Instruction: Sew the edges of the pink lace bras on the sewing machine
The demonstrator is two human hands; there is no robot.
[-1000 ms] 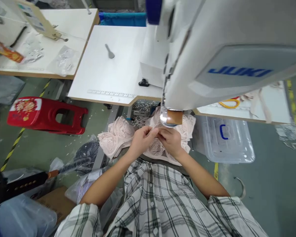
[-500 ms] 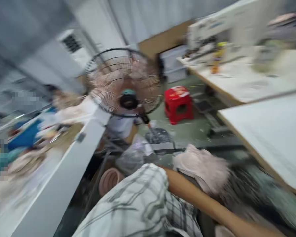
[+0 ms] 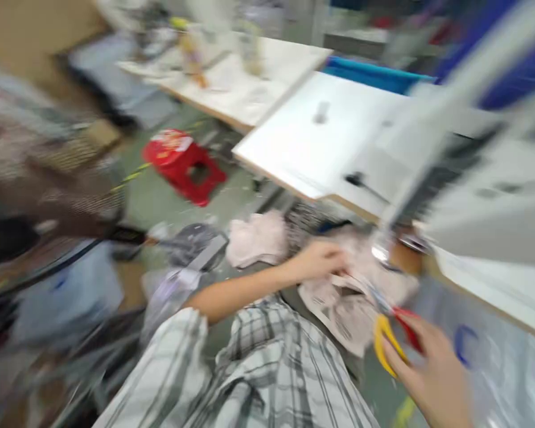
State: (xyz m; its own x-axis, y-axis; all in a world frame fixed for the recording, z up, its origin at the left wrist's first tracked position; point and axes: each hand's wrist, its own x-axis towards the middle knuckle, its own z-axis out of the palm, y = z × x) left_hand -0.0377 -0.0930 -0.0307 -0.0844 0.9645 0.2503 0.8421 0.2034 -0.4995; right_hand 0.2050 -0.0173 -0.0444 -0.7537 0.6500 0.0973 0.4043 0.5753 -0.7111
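The picture is heavily smeared by motion. My left hand point(image 3: 317, 260) rests on pale pink lace fabric point(image 3: 352, 297) in my lap, fingers curled onto it. My right hand point(image 3: 432, 374) at the lower right holds scissors point(image 3: 390, 333) with yellow and red handles, the blades pointing up toward the fabric. A white sewing machine point(image 3: 485, 196) hangs over the fabric on the right. Another pink garment piece point(image 3: 256, 238) lies just left of my left hand.
A white work table point(image 3: 321, 142) stands behind the fabric, a second cluttered table point(image 3: 232, 83) beyond it. A red plastic stool point(image 3: 182, 163) sits on the green floor. A fan cage point(image 3: 49, 184) and plastic bags point(image 3: 173, 285) crowd the left. A clear bin point(image 3: 485, 356) is lower right.
The camera swung left toward the fan and back again. My right hand left the fabric and now holds scissors; my left hand stays on the pink fabric.
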